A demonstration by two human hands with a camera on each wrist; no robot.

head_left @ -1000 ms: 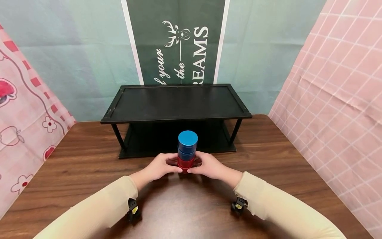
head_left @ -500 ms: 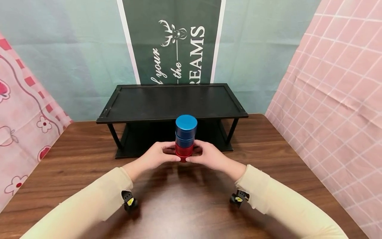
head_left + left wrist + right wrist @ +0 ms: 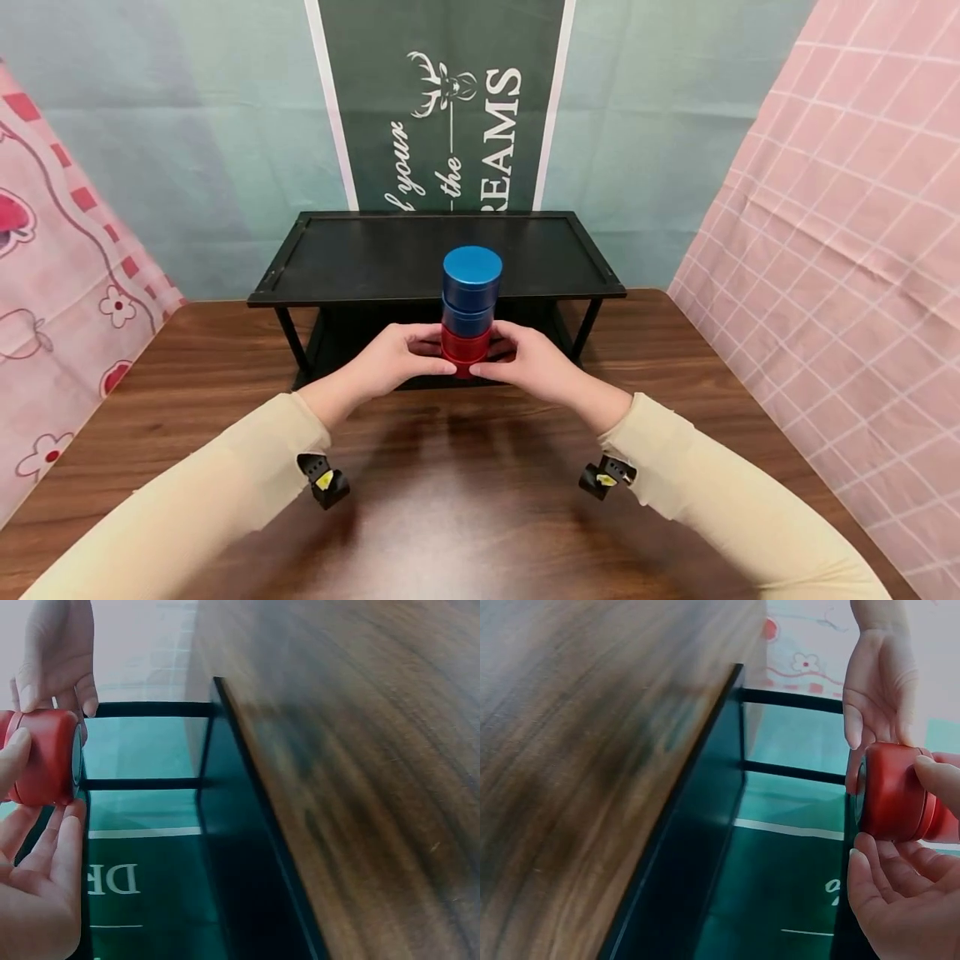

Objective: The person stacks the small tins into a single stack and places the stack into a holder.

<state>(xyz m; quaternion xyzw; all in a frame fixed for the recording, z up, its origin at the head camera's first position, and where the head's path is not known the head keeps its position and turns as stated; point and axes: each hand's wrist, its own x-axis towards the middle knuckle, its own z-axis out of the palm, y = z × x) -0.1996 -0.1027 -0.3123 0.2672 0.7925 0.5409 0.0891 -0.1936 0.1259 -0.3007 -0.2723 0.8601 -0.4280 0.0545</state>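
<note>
Between my two hands is an upright stack of round metal-looking canisters, a blue canister [image 3: 471,287] on top of a red canister [image 3: 465,346]. My left hand [image 3: 393,360] grips the red canister from the left, thumb in front and fingers behind. From the right, my right hand [image 3: 534,360] grips it the same way. Both wrist views show the red canister [image 3: 49,757] held up off the table, its flat underside exposed. In the head view the stack overlaps the front edge of the black two-tier shelf [image 3: 435,258].
The shelf stands on a brown wooden table [image 3: 465,500], with thin posts [image 3: 587,329] holding its upper tier above a lower board. Behind it hangs a green cloth [image 3: 630,108] with white lettering. Pink cloths flank the table, a gridded cloth [image 3: 847,208] on the right.
Both hands have raised the stack of canisters from near the table up to the height of the shelf's upper tier. The grip looks the same; the shelf has stayed put.
</note>
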